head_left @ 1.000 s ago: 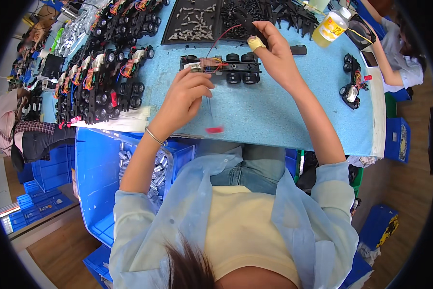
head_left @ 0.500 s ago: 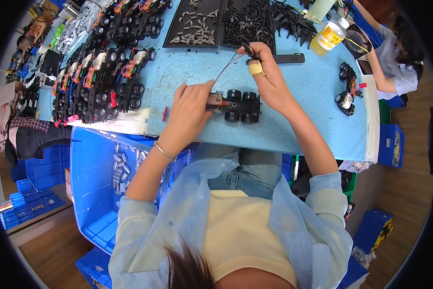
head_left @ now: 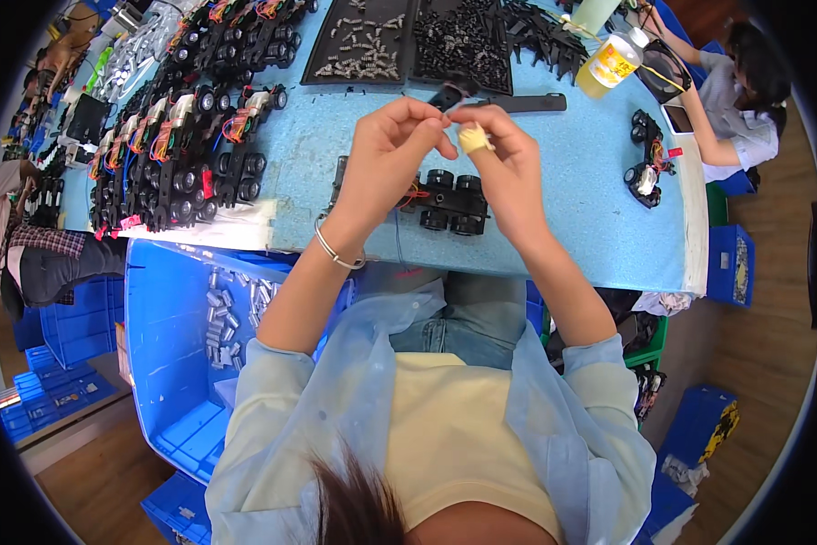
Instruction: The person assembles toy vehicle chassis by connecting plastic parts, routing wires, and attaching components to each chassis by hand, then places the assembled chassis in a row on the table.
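On the blue table mat in front of me lies a black toy car chassis (head_left: 443,198) with dark wheels and some coloured wires. Part of it is hidden behind my left hand (head_left: 392,162). My left fingers are pinched together above the chassis, meeting the fingertips of my right hand (head_left: 507,156). What sits between the two pinches is too small to make out. A yellow wrap covers one right finger. Just beyond the fingertips is a small black part (head_left: 454,94), blurred. A thin dark wire (head_left: 398,238) trails from the chassis toward the table's near edge.
Rows of wired chassis (head_left: 168,145) crowd the left. Black trays (head_left: 358,80) of springs and small black parts stand at the back. A flat black bar (head_left: 534,103), a yellow bottle (head_left: 610,64) and another chassis (head_left: 647,159) lie rightward. A co-worker (head_left: 731,100) sits at right.
My left hand has lifted off the chassis and moved up and right to meet my right hand. The right hand, earlier raised with the black wired part, now pinches lower beside the left fingers.
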A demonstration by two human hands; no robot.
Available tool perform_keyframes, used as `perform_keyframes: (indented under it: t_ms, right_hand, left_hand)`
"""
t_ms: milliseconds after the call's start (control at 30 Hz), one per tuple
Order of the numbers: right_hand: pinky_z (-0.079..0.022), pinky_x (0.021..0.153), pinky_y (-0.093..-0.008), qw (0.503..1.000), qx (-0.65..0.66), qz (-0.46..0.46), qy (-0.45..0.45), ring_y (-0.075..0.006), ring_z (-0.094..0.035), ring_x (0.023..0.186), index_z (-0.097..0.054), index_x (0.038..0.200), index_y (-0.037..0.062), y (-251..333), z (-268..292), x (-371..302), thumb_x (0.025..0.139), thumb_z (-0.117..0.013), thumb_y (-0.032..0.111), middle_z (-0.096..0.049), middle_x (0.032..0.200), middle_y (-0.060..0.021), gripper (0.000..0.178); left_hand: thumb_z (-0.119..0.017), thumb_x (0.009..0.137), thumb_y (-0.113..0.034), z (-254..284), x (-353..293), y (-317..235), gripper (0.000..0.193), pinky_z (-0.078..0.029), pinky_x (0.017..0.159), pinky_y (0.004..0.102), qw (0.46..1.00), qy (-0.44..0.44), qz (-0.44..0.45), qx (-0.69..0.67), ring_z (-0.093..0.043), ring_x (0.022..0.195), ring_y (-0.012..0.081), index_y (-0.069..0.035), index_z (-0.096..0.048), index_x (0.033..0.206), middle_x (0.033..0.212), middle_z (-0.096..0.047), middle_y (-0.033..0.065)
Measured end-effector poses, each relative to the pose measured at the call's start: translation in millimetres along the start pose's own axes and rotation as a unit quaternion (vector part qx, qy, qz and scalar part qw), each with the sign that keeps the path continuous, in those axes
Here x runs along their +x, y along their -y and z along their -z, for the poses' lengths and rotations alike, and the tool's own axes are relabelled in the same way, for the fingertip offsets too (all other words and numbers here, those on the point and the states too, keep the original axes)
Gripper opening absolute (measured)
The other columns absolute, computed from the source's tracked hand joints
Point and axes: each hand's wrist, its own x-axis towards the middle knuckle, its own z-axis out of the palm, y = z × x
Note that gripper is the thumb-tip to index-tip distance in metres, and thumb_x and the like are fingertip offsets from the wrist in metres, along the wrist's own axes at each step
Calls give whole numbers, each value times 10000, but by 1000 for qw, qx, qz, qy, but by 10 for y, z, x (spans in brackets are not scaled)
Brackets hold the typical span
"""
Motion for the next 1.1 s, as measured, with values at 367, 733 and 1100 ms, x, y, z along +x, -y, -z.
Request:
perform_keyframes:
  t_ms: [367, 733, 1100]
  right_hand:
    - [-442, 664, -231, 908, 370, -198, -22, -81, -534, 715, -590, 926, 55, -156, -257, 58, 938, -573, 136, -625, 836, -7, 84]
    - [-436, 617, -258, 963, -266, -22, 23, -150, -516, 661, -588, 1103, 45, -202, 110, 173, 862, -590, 37, -615, 808, -40, 241]
    - [-489, 649, -286, 917, -327, 218, 60, -220, -588, 763, -635, 1096, 8, 60, 431, 101, 788, -552, -92, -599, 943, -98, 334]
  left_hand:
    - [-501, 946, -106, -1, 90, 128, 126, -357, 504, 213, 938, -197, 66, -276, -427, 561, 42, -36, -567, 865, 645, -501, -30]
    - [-494, 950, -141, 296, 88, 225, 143, -320, 464, 192, 993, -8, 15, 113, -421, 551, 3, -45, -546, 859, 644, -505, -29]
    - [-574, 854, -89, -60, 104, 219, 88, -422, 636, 284, 926, -5, -246, 288, -524, 675, 163, -12, -559, 813, 765, -558, 64]
